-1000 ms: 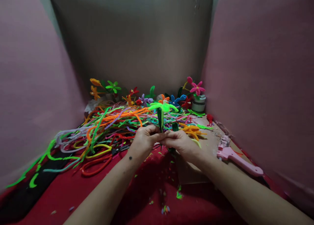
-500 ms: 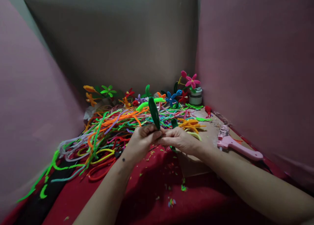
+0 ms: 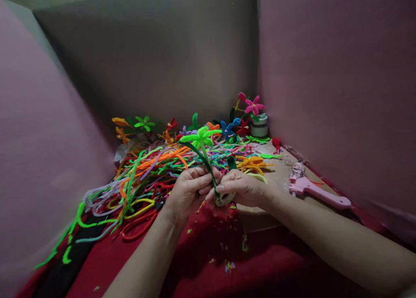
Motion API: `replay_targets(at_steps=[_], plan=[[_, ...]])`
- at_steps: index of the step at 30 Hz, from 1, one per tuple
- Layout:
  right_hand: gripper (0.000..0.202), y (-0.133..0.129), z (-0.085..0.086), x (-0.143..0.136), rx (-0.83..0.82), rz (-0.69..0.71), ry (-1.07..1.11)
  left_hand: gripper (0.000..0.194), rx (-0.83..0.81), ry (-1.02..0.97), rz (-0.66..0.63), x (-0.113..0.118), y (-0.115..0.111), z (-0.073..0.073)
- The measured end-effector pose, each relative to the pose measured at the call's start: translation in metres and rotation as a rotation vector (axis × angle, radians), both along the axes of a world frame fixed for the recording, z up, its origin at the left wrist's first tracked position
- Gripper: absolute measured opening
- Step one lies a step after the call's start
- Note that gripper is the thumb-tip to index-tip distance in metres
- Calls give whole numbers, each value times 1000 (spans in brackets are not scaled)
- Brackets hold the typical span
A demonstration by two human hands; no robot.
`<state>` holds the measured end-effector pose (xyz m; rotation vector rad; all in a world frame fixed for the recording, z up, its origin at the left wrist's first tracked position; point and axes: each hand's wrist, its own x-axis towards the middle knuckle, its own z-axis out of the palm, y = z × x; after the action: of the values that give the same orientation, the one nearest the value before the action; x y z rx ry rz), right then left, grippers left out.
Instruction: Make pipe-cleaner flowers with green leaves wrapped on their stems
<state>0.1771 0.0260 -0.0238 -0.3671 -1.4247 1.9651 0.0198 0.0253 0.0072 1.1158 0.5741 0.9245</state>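
Between both hands stands a bright green pipe-cleaner flower (image 3: 202,137), its petals spread at the top of a stem. A long dark green pipe-cleaner leaf (image 3: 199,153) runs along the stem and leans out to the left. My left hand (image 3: 190,189) pinches the stem from the left side. Close by, my right hand (image 3: 243,188) has its thumb and fingers closed on the lower end of the dark green leaf and stem. A pale round ring (image 3: 224,199), perhaps a tape roll, shows beneath the right fingers; whether it is held I cannot tell.
A heap of loose pipe cleaners (image 3: 156,163) spreads behind and left of my hands. Finished flowers (image 3: 144,123) line the back, beside a white-lidded jar (image 3: 259,127). A pink glue gun (image 3: 318,194) lies on cardboard (image 3: 279,170) at right. Fuzzy scraps (image 3: 229,267) dot the red cloth.
The flower has been turned so its bright green head stands upright above my hands. The dark green leaf now leans left, and the pale ring has come into view under my right hand.
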Motion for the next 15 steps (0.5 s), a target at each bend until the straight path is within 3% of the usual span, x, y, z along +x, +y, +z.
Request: replay_targets(at_steps=[6,10,15], plan=[[18,-3,1,-6,50,-231,-124,29,-57,57,131,1,-2,6],[20,-5,1,-7,172,-285,-159,21,-37,193,198,1,-3,6],[23,-6,3,-7,159,-242,-162,16,-36,144,159,-1,-2,5]])
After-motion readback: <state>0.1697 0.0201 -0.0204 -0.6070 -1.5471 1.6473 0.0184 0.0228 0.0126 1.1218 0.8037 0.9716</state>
